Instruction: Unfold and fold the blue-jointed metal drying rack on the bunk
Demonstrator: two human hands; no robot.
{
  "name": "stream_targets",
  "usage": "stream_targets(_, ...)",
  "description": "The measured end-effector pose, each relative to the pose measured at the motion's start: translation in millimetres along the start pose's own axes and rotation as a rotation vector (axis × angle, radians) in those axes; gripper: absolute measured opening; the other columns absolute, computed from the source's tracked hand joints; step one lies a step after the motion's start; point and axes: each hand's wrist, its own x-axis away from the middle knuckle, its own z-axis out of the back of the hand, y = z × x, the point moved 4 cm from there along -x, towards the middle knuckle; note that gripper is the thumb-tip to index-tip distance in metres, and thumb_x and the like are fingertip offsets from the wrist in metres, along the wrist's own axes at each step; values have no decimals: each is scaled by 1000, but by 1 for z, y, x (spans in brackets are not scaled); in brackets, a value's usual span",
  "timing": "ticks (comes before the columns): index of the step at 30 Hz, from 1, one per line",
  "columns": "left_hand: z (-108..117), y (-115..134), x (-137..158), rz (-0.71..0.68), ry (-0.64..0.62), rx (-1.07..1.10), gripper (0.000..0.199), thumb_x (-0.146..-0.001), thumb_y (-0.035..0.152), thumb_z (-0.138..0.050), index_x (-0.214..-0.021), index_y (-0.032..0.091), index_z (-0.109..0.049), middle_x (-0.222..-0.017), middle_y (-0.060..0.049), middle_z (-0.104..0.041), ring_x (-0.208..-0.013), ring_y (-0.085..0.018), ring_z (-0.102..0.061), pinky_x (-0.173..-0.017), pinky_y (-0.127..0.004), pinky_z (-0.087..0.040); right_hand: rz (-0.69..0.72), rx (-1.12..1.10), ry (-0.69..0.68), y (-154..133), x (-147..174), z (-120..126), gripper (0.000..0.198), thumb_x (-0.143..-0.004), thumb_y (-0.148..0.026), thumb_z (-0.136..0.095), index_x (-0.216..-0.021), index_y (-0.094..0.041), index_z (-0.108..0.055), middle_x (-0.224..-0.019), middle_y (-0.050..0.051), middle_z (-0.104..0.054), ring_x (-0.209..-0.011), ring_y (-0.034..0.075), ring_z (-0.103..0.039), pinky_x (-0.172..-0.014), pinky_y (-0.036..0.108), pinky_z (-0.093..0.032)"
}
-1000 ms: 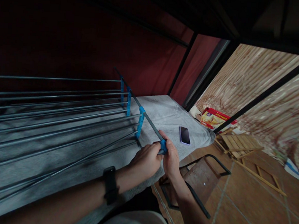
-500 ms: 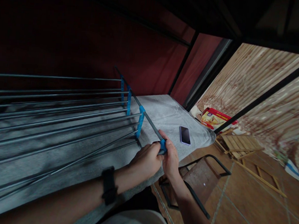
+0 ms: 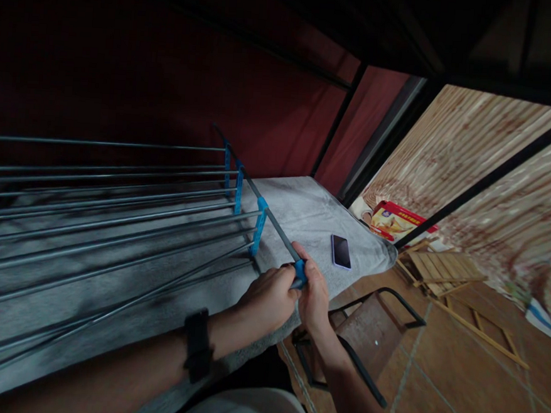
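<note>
A rack of grey metal tubes [image 3: 113, 240] with blue plastic connectors [image 3: 259, 225] lies on the cloth-covered table, stretching off to the left. Its near end tube [image 3: 280, 235] slants toward me, and my hands meet at a blue connector [image 3: 300, 272] there. My left hand [image 3: 271, 297], a black watch on its wrist, is closed around a tube at this joint; the fingers' undersides are hidden. My right hand [image 3: 315, 297] wraps the blue connector from the right, one finger lying along the end tube.
A phone [image 3: 341, 251] lies on the grey cloth [image 3: 295, 192] right of the hands. Below stands a brown-seated chair [image 3: 373, 330] with a dark metal frame. A wooden folding piece [image 3: 445, 269] lies on the tiled floor, near a red box [image 3: 400, 218] and a patterned curtain [image 3: 472, 151].
Both hands keep the same grip on the joint. The whole view has shifted very slightly; the rack and phone stay in place.
</note>
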Motion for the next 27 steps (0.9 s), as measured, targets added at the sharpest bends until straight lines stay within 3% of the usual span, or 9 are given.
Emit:
stream_targets(4, -4, 0, 0, 9, 15, -4, 17, -87, 15, -51, -101, 19, -60, -106, -9, -70, -99, -24, -65, -80, -33, -46, -21, -1, -1, 0, -1, 0, 47, -93, -55, -53, -124, -25, -72, -132, 2, -68, -128, 24, -56, -112, 41, -42)
stream_targets(13, 3, -6, -6, 5, 5, 33, 8, -88, 23, -55, -90, 20, -63, -95, -7, -71, -94, -24, -65, -78, -33, -45, 11, -60, -22, -2, 0, -2, 41, -93, -51, -56, -121, -28, -73, -136, -1, -66, -133, 21, -53, -120, 38, -31)
stream_targets(27, -1, -3, -1, -32, 1, -40, 19, -89, 16, -49, -103, 19, -61, -106, -8, -70, -104, -25, -64, -86, -35, -45, -16, -52, -8, 2, 1, -1, 43, -93, -53, -55, -123, -28, -72, -133, 0, -67, -126, 22, -57, -115, 38, -36)
